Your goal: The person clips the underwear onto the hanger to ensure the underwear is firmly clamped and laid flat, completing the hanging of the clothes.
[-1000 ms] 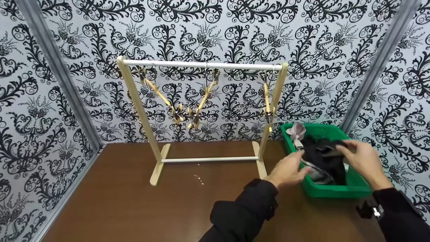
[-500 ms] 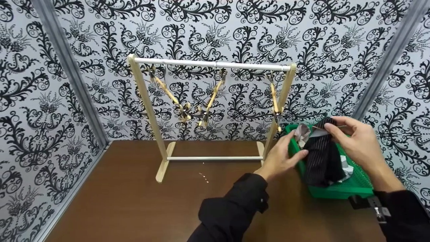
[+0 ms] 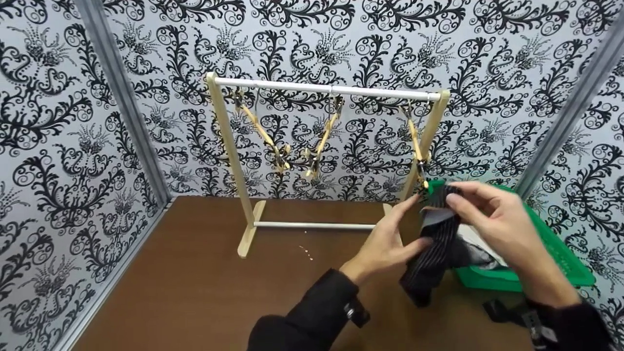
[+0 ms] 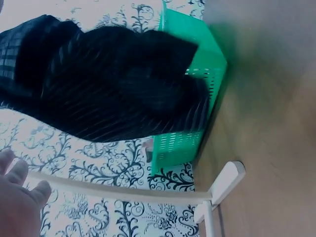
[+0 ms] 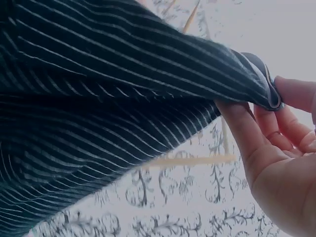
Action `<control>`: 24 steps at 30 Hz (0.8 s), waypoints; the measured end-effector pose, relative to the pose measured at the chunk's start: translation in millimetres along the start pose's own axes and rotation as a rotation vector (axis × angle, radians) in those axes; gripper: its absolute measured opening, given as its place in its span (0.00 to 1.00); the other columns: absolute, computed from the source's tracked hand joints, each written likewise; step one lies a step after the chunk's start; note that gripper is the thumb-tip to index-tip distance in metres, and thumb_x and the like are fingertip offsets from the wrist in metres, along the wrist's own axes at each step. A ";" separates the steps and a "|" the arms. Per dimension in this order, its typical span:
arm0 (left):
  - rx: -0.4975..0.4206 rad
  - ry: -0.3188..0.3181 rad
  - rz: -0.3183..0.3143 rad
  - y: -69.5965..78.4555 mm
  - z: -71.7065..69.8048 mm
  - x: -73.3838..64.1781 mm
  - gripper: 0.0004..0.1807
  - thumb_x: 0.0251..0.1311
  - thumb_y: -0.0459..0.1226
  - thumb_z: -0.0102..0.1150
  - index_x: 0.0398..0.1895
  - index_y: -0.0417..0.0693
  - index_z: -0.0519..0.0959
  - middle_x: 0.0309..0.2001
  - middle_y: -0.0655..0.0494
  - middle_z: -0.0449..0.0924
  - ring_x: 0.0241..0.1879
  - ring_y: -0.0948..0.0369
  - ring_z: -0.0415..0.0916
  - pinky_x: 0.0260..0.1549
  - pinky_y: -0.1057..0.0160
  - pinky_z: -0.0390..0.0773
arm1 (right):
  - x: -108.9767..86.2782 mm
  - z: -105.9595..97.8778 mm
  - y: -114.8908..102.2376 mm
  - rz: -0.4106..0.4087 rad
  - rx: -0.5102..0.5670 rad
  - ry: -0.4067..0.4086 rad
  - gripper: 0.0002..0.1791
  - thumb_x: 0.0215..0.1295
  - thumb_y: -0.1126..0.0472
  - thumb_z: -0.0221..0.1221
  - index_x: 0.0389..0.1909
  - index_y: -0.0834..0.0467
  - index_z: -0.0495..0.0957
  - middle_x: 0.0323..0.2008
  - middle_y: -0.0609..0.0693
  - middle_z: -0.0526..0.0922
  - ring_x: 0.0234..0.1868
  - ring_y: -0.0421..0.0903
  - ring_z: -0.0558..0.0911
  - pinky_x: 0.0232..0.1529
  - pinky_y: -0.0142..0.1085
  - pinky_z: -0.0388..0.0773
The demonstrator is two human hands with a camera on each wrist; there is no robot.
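Observation:
A small black garment with thin pale stripes (image 3: pixel 434 253) hangs in front of the green basket. My right hand (image 3: pixel 504 229) pinches its upper edge between thumb and fingers, and the right wrist view shows the folded rim of the striped garment (image 5: pixel 148 98) in that pinch. Beside the cloth, my left hand (image 3: pixel 385 248) has its fingers stretched out and its thumb at the garment's near side; whether the thumb touches is unclear. In the left wrist view the left fingertips (image 4: pixel 42 190) are apart from the cloth. The garment's exact kind cannot be told.
A wooden rack (image 3: pixel 234 161) with a white top rail stands on the brown table (image 3: pixel 195 292). Several small clip hangers hang from the rail, one hanger (image 3: pixel 415 141) near the left fingers. The green basket (image 3: pixel 560 243) at right holds pale, crumpled cloth (image 3: pixel 477 248).
My right hand has lifted the black striped garment out of the basket and carried it left. My left hand has moved left alongside it. The head view has shifted slightly to the left.

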State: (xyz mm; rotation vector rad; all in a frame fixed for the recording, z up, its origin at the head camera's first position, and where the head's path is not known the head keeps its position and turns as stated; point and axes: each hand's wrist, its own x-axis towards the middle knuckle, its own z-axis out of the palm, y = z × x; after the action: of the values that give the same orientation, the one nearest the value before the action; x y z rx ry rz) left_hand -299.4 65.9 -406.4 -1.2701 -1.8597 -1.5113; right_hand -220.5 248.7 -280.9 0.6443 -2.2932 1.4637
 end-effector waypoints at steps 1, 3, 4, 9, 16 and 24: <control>-0.027 -0.014 0.010 1.6 -4.6 -6.2 0.42 0.63 0.33 0.68 0.77 0.37 0.57 0.70 0.43 0.69 0.69 0.59 0.67 0.67 0.59 0.65 | -2.0 4.9 -0.4 0.009 0.017 -0.006 0.14 0.73 0.68 0.59 0.56 0.67 0.79 0.38 0.59 0.85 0.30 0.45 0.85 0.33 0.32 0.83; -0.112 -0.051 0.017 4.6 -12.9 -18.9 0.40 0.63 0.30 0.66 0.76 0.38 0.58 0.67 0.43 0.72 0.65 0.58 0.72 0.64 0.59 0.70 | -5.1 14.8 0.8 0.012 0.047 -0.013 0.13 0.72 0.69 0.59 0.55 0.66 0.80 0.37 0.59 0.85 0.28 0.45 0.83 0.31 0.32 0.83; -0.139 -0.064 0.007 6.3 -16.7 -25.9 0.38 0.64 0.30 0.66 0.75 0.39 0.60 0.65 0.43 0.74 0.63 0.59 0.74 0.63 0.59 0.72 | -6.4 19.4 2.3 0.011 0.071 -0.015 0.13 0.72 0.70 0.58 0.55 0.66 0.80 0.36 0.60 0.85 0.27 0.45 0.83 0.29 0.32 0.82; -0.131 -0.083 -0.114 14.9 -34.3 -65.0 0.26 0.68 0.34 0.64 0.67 0.43 0.71 0.58 0.51 0.82 0.53 0.64 0.80 0.52 0.62 0.79 | -12.7 39.1 18.6 0.011 0.161 -0.021 0.12 0.70 0.72 0.59 0.52 0.67 0.82 0.30 0.60 0.81 0.25 0.45 0.78 0.26 0.31 0.77; -0.043 -0.060 -0.330 20.6 -75.6 -113.2 0.13 0.69 0.40 0.63 0.54 0.49 0.82 0.40 0.59 0.85 0.35 0.70 0.78 0.36 0.67 0.80 | -20.0 65.9 49.6 0.146 0.301 -0.041 0.12 0.73 0.70 0.57 0.53 0.71 0.79 0.37 0.60 0.84 0.31 0.45 0.82 0.34 0.32 0.81; 0.380 -0.036 -0.327 30.5 -119.5 -128.4 0.07 0.72 0.38 0.58 0.46 0.48 0.83 0.41 0.62 0.85 0.40 0.67 0.81 0.43 0.62 0.80 | -22.2 94.8 69.7 0.211 0.316 0.050 0.13 0.72 0.67 0.59 0.54 0.67 0.80 0.33 0.53 0.79 0.24 0.40 0.70 0.24 0.27 0.68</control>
State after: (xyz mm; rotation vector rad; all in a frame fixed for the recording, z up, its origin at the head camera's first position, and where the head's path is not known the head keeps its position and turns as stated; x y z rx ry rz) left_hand -236.1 -93.9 -452.9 -0.8549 -2.3268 -1.2001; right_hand -244.0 191.9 -383.7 0.4510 -2.1636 1.9428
